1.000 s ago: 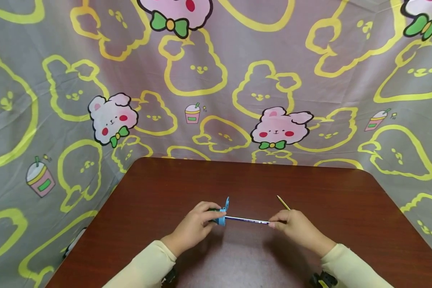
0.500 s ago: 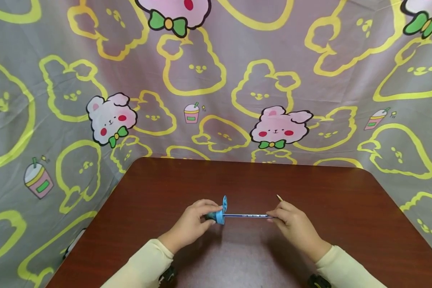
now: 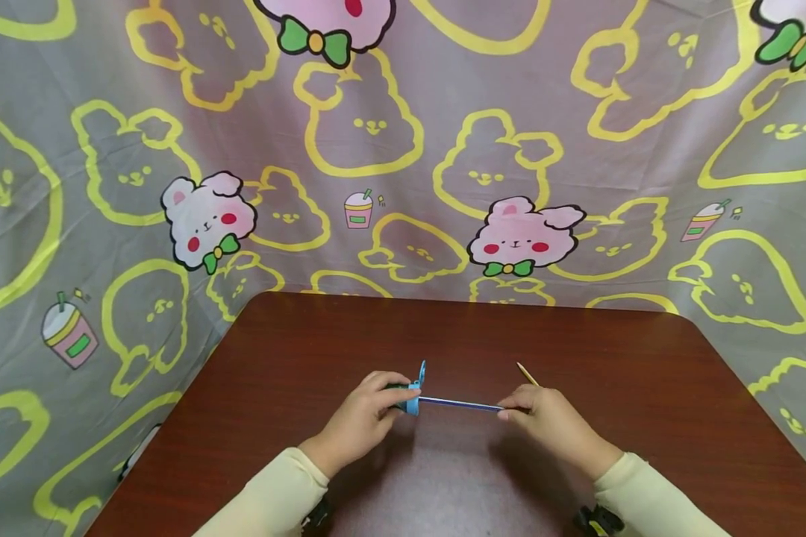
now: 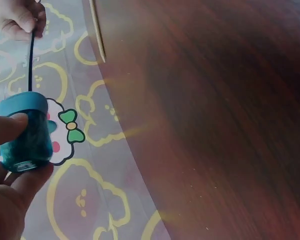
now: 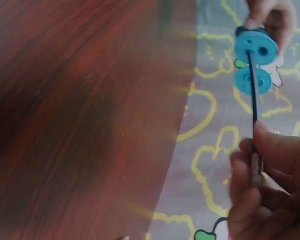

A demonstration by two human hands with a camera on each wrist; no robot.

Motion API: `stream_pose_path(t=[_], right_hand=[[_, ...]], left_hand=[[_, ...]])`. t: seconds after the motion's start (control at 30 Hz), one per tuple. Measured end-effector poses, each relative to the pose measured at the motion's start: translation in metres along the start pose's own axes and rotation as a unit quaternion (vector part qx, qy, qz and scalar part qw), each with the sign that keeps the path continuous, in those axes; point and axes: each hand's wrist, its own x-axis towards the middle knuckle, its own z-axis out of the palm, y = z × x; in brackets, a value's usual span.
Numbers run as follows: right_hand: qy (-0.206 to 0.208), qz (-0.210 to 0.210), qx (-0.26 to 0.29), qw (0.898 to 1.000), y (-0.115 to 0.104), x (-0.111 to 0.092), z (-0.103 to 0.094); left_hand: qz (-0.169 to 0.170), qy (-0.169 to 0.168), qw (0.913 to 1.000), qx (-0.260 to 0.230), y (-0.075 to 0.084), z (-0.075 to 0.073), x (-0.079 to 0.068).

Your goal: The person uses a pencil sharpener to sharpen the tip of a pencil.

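My left hand (image 3: 357, 412) grips a small blue pencil sharpener (image 3: 413, 401) with a see-through dark teal body. Its flip cap (image 5: 252, 81) stands open. Two holes show in the sharpener's face in the right wrist view, and the tip of a dark blue pencil (image 3: 460, 404) sits in one of them. Thumb and fingers of my right hand (image 3: 552, 422) pinch that pencil near its other end. Both are held above the table, the pencil nearly level. Beyond the right hand lies a second, yellowish pencil (image 3: 527, 374), its near part hidden by the hand.
A dark red-brown wooden table (image 3: 349, 335) with rounded far corners lies under the hands. Behind it and at both sides hangs a grey cloth (image 3: 403, 201) printed with yellow outlines and rabbit faces.
My right hand rolled forward over the second pencil half a second ago and has since turned back. White lettering on the held pencil has turned out of sight. The left hand keeps its grip, shifting slightly.
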Motion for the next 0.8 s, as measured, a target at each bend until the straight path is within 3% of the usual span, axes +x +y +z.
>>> stream_pose_path(t=[0.13,0.27,0.37,0.43,0.53,0.63,0.73,0.8], right_hand=[[0.091,-0.058,-0.053,0.993,0.0,0.0,0.007],[0.161,-0.13,-0.069,0.976,0.003,0.0,0.01],[0.192,-0.182,-0.08,0.961,0.003,0.0,0.011],[0.193,-0.198,-0.078,0.958,0.003,0.0,0.01],[0.147,-0.168,-0.048,0.974,0.002,-0.001,0.008],[0.04,-0.062,0.028,0.997,-0.001,-0.002,0.003],[-0.03,0.035,0.071,0.996,-0.002,-0.001,-0.002],[-0.032,0.036,0.059,0.997,-0.002,-0.001,-0.002]], left_hand=[[-0.056,-0.01,0.9972,-0.048,0.0,-0.003,0.001],[-0.104,-0.012,0.9908,-0.086,0.0,-0.002,0.002],[-0.113,-0.018,0.9891,-0.092,0.0,-0.001,0.001],[-0.102,-0.021,0.9908,-0.086,0.0,-0.001,0.001],[-0.058,-0.013,0.9968,-0.054,0.001,0.0,0.0],[-0.001,0.013,0.9998,-0.012,0.0,0.0,0.0],[0.03,0.024,0.9992,0.009,0.0,0.001,-0.001],[0.025,0.02,0.9994,0.01,0.0,0.002,-0.002]])
